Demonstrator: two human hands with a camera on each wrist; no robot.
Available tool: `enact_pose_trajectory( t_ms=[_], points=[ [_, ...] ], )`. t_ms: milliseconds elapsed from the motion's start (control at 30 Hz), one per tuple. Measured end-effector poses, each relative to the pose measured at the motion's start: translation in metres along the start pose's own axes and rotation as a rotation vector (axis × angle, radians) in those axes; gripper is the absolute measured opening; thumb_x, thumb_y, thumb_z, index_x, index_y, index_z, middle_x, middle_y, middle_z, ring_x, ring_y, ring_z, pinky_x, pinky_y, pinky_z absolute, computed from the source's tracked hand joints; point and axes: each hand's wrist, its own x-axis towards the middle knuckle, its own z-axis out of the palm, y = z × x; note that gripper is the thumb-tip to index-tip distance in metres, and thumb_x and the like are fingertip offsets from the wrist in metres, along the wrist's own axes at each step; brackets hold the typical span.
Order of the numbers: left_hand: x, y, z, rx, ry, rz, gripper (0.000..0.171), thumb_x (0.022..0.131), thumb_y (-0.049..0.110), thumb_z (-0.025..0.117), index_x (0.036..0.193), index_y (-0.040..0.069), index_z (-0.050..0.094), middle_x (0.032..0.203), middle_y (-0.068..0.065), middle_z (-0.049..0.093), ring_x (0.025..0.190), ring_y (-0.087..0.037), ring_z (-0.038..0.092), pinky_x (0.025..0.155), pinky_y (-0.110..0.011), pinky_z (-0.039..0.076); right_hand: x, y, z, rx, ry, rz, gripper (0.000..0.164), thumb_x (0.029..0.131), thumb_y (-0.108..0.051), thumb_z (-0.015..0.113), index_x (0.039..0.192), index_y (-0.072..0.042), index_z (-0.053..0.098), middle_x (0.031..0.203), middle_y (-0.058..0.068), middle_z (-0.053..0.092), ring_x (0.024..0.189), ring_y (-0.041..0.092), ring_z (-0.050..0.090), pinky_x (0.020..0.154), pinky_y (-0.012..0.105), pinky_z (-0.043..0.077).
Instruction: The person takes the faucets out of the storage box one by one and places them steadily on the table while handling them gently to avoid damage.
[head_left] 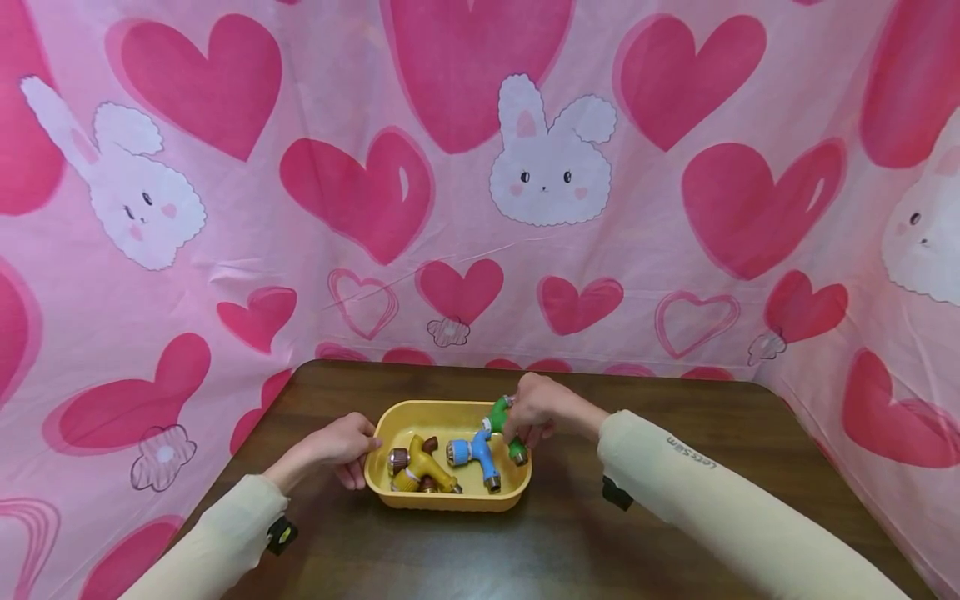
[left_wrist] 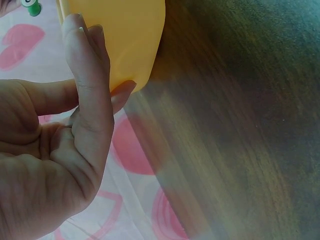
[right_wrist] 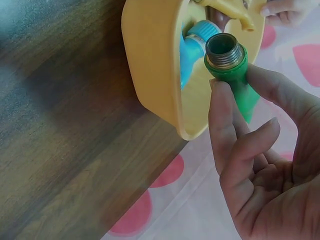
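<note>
A yellow plastic tub stands on the table. My left hand grips its left rim, the thumb at the edge and fingers against the outer wall. Over the tub's right end, my right hand pinches a green tap between thumb and fingers. The tap's threaded metal end faces the right wrist camera; the fingers cover part of its body. Inside the tub lie a blue tap in the middle and a yellow tap at the left, with brown parts partly hidden beneath the yellow one.
The dark wooden table extends around the tub on all sides. A pink cloth with hearts and rabbits hangs behind the table and along both sides.
</note>
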Motion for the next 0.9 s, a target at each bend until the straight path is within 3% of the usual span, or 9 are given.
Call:
enact_pose_trajectory(
  t_ms=[467, 900],
  points=[
    [0.001, 0.001, -0.001, 0.0, -0.004, -0.007, 0.017, 0.106, 0.003, 0.054, 0.098, -0.006, 0.067, 0.061, -0.015, 0.064, 0.045, -0.018, 0.065, 0.047, -0.035, 0.06, -0.004, 0.01, -0.015, 0.025, 0.027, -0.01, 0.026, 0.08, -0.022, 0.092, 0.071, -0.004, 0.076, 0.067, 0.007, 0.074, 0.061, 0.019, 0.074, 0.064, 0.034, 0.063],
    [0.002, -0.001, -0.002, 0.0, -0.006, 0.004, 0.017, 0.106, 0.004, 0.056, 0.099, -0.006, 0.067, 0.062, -0.015, 0.064, 0.046, -0.019, 0.066, 0.047, -0.035, 0.06, -0.007, 0.023, -0.019, 0.042, 0.034, 0.017, 0.025, 0.078, -0.017, 0.093, 0.069, -0.002, 0.076, 0.067, 0.011, 0.074, 0.056, 0.017, 0.071, 0.051, 0.027, 0.058]
  ],
)
